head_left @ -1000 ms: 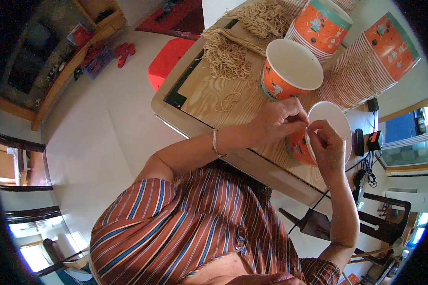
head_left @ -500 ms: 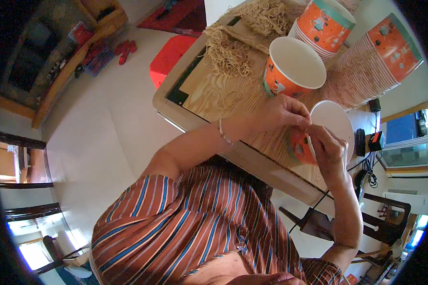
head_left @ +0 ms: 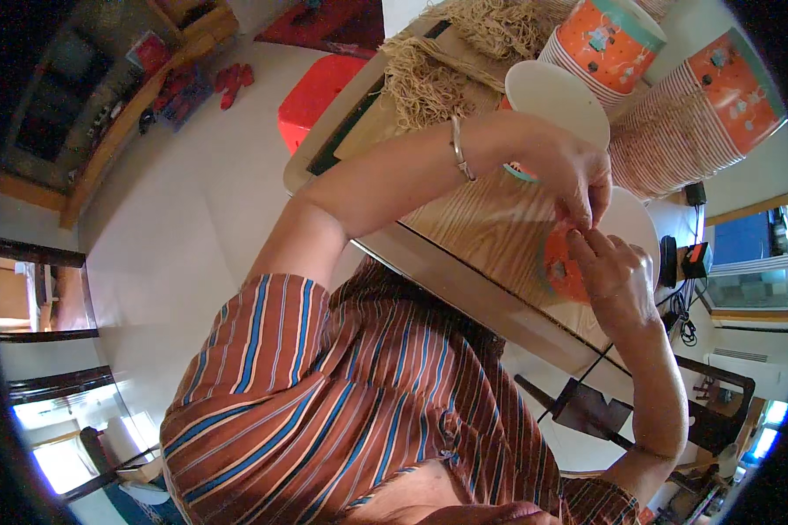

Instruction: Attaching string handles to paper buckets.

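Note:
An orange paper tub [head_left: 567, 264] with a pale inside leans at the near right of the wood-grain table. My left hand [head_left: 578, 175], with a bracelet on its wrist, reaches over to its rim, thumb and fingers pinched together. What the pinch holds is too small to make out. My right hand [head_left: 617, 271] is closed on the same rim, its fingertips against the left ones. Just beyond stands a second paper tub [head_left: 556, 92], open side up, partly covered by my left forearm and hand.
Tangled tan strands [head_left: 429, 83] lie on the far part of the table [head_left: 464, 232]. Stacked paper tubs stand in a short stack [head_left: 604, 44] and a long, leaning stack [head_left: 683, 131]. Black cables [head_left: 685, 315] hang at the right; a red stool [head_left: 320, 92] stands to the left.
My left hand has moved right and slightly down, its forearm now crossing in front of the second tub. My right hand has shifted slightly right, staying at the near tub's rim.

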`<state>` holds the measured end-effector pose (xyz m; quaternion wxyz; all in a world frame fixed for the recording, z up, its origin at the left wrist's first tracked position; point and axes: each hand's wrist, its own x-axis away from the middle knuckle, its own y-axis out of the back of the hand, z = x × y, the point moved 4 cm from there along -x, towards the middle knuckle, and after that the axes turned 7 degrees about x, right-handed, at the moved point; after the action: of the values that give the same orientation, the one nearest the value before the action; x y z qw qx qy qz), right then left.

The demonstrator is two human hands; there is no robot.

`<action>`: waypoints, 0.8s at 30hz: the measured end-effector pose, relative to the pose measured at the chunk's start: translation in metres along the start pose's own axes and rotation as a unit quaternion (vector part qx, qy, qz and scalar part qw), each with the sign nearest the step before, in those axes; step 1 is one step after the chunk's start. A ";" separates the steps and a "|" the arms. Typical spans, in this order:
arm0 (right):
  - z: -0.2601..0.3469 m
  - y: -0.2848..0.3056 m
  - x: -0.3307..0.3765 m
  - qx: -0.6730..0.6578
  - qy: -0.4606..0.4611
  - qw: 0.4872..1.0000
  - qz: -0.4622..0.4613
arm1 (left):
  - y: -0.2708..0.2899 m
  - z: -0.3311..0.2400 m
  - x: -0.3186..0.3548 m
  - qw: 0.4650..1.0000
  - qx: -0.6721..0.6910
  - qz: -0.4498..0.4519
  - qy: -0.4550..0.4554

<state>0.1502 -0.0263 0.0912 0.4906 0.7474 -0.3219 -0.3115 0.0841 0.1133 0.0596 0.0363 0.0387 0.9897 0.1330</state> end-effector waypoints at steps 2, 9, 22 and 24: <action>0.003 -0.003 0.001 0.025 0.008 1.000 0.001 | -0.001 -0.005 -0.004 0.998 -0.006 0.055 0.030; 0.007 -0.011 0.005 0.087 0.028 0.995 0.037 | -0.001 -0.009 -0.020 0.994 -0.031 0.090 0.059; 0.017 -0.018 -0.001 0.238 0.021 0.968 0.072 | -0.008 -0.036 -0.048 0.922 -0.375 0.099 0.023; 0.017 -0.020 -0.002 0.233 0.022 0.969 0.078 | -0.009 -0.037 -0.051 0.915 -0.396 0.081 -0.002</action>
<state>0.1395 -0.0276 0.0679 0.3327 0.8204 -0.4318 -0.1725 0.1312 0.0909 0.0961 0.0398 0.1011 0.8492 0.5167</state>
